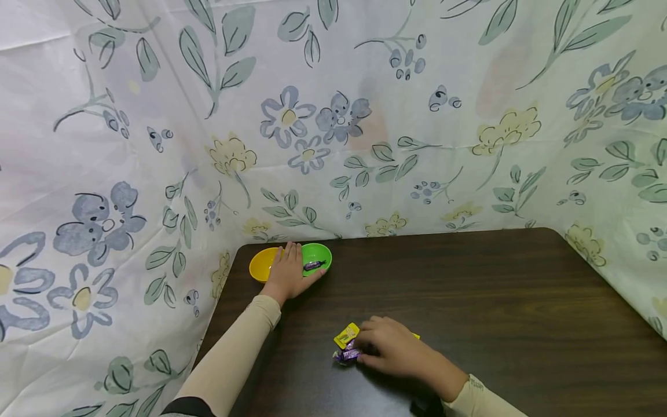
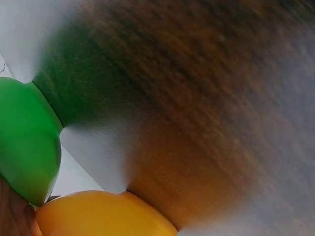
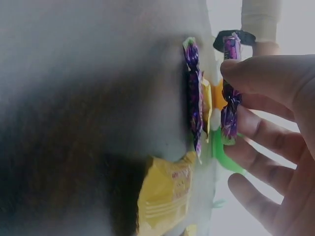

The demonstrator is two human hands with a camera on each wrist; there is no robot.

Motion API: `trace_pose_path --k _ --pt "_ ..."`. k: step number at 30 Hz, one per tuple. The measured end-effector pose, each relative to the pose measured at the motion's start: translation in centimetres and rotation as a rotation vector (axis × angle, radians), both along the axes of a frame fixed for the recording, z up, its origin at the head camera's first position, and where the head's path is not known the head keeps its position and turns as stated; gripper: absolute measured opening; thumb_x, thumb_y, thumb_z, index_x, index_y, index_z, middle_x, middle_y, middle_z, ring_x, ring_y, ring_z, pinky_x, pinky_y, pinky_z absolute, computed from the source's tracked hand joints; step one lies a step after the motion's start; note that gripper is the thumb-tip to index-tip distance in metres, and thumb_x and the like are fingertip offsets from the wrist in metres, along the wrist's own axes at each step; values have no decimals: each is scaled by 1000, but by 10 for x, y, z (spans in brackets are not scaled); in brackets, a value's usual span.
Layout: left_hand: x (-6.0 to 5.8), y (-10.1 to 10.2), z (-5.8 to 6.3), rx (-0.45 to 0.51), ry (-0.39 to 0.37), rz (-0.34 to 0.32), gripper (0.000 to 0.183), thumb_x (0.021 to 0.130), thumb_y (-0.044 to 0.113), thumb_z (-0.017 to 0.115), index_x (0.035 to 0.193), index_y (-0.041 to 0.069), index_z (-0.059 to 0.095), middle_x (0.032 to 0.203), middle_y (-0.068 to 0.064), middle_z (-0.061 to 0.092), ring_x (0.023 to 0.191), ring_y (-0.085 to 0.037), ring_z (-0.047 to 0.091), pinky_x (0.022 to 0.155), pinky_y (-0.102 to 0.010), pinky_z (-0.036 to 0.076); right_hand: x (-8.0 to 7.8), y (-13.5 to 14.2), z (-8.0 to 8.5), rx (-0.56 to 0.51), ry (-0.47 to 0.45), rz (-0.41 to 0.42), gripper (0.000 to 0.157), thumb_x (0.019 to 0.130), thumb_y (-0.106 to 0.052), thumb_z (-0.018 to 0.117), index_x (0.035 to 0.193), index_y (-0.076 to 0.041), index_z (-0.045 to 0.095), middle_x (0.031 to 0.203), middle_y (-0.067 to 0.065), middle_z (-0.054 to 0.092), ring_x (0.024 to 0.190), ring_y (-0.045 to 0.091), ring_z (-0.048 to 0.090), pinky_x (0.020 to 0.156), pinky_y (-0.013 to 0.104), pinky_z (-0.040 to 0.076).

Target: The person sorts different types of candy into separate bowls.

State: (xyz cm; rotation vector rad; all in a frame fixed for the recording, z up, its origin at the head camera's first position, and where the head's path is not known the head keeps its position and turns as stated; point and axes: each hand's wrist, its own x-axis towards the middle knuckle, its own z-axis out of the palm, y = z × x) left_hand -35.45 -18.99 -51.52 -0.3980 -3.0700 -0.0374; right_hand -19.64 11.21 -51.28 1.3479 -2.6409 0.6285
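The right hand (image 1: 388,347) pinches a glossy, twist-ended purple candy (image 3: 230,117) near a crinkled yellow packet (image 3: 165,199), print illegible, over the wood-grained desk (image 1: 469,289). At its far left corner, the left hand (image 1: 289,272) lies straight-fingered across smooth green and yellow bowls (image 1: 324,253).

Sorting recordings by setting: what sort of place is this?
Probably a makeshift indoor recording booth: white floral-print cloth hangs behind and beside a dark brown wood-grain table; the wider room isn't visible.
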Motion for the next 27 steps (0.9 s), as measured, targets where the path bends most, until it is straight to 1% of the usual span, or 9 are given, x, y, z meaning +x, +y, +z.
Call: trace_pose_path --k 5,10,19,22,27 --pt "2 1 3 -10 0 7 117 97 87 27 165 -7 25 173 -25 28 164 -39 21 134 -58 14 -5 3 2 -30 -9 1 13 93 -29 83 103 -23 79 96 -14 69 86 -1 55 75 21 50" --pt "2 1 5 -14 2 9 115 97 87 29 165 -6 26 173 -24 29 165 -38 21 134 -57 14 -8 6 4 -50 -63 -14 13 95 -28 82 105 -22 78 96 -13 68 85 -1 54 72 20 49" --pt "1 2 5 -26 0 11 116 97 87 28 166 -6 25 173 -24 29 164 -38 22 135 -57 14 -19 12 5 -85 -107 -70 12 96 -27 81 108 -24 78 101 -12 70 91 4 61 75 25 54" --pt "0 2 4 -28 5 7 115 97 86 28 165 -6 26 173 -24 29 164 -39 23 134 -57 15 -25 15 4 -85 -129 -98 12 97 -27 80 108 -24 78 103 -12 70 93 5 62 76 26 55" --pt "0 1 2 -18 -16 4 116 97 87 27 166 -6 24 174 -24 26 165 -39 20 135 -56 12 -35 21 0 -79 -149 -156 11 98 -28 79 108 -24 78 103 -12 69 93 6 62 76 28 55"
